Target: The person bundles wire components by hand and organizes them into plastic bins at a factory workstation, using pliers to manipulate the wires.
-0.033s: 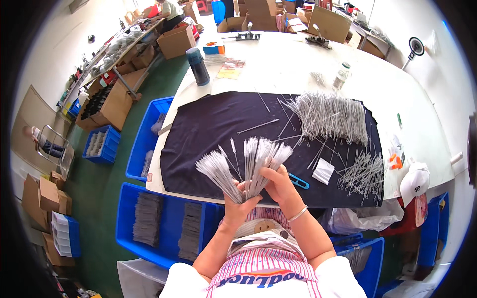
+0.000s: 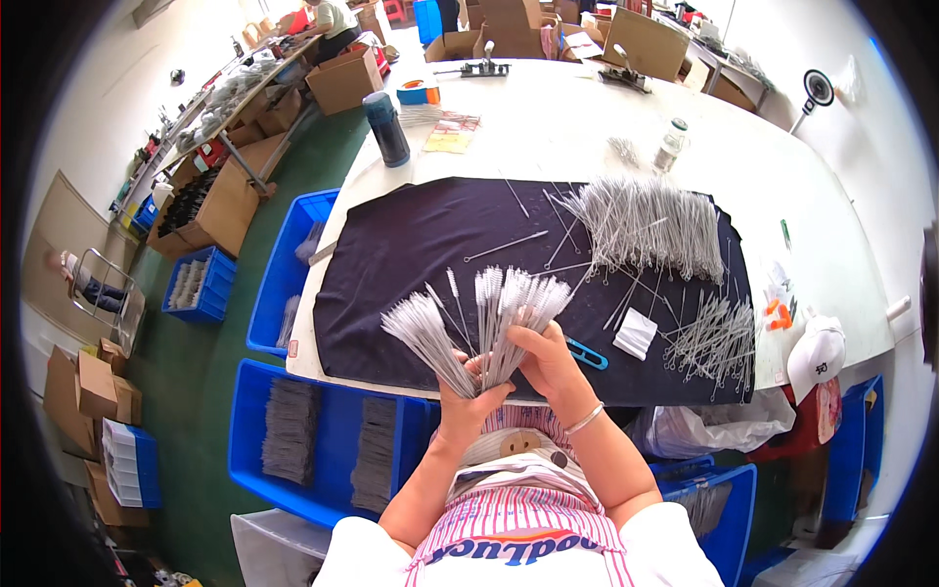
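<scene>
Thin wire straw brushes with white bristles fill both my hands above the near edge of a dark cloth point(image 2: 391, 235). My left hand point(image 2: 467, 416) is closed round the lower ends of a fanned-out bundle of brushes point(image 2: 423, 328). A second bundle of brushes point(image 2: 504, 303) stands in my right hand point(image 2: 551, 362), whose thumb presses across it. The stems of the two bundles come together between my palms, and a couple of single brushes rise in the gap. Fingers behind the stems are mostly hidden. Beside my right hand lies a blue cutter point(image 2: 588, 355).
A large brush pile point(image 2: 650, 230) and a smaller heap point(image 2: 714, 342) lie to the right, with a folded white paper point(image 2: 636, 335) near them. A dark bottle point(image 2: 387, 132) stands far left on the table. Blue bins point(image 2: 335, 460) hold brushes below the near edge. A person point(image 2: 333, 29) works far left.
</scene>
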{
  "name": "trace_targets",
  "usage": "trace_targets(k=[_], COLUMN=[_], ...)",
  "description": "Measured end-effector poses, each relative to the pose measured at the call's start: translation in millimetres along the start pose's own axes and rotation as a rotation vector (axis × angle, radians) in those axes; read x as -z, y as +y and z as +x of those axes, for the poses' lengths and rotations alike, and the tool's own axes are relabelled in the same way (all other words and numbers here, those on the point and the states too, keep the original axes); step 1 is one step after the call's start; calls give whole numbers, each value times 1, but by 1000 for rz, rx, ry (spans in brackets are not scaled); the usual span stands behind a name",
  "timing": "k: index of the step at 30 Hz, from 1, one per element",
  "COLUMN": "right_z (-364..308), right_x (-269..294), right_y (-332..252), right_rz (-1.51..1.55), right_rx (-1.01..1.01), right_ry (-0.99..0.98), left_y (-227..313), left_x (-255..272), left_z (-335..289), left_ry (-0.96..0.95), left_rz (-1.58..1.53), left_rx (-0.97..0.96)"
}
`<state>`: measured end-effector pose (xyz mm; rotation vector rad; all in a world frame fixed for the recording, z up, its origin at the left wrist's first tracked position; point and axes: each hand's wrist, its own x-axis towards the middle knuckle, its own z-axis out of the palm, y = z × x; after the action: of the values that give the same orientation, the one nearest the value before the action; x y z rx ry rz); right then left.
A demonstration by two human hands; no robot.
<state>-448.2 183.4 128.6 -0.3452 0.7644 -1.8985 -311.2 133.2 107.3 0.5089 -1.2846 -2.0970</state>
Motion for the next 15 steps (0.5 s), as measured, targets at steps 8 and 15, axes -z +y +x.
trace_targets(k=[8,15], right_z=[2,-1], right_x=[-18,-20], right_y=[-5,-13], right_rz=[-64,-93], right_rx=[27,-113], right_ry=[34,28], left_y=[1,-5], left_x=[-8,1], left_z=[-2,-6], left_ry=[98,29], left_rz=[-322,-283], left_rx=[189,154])
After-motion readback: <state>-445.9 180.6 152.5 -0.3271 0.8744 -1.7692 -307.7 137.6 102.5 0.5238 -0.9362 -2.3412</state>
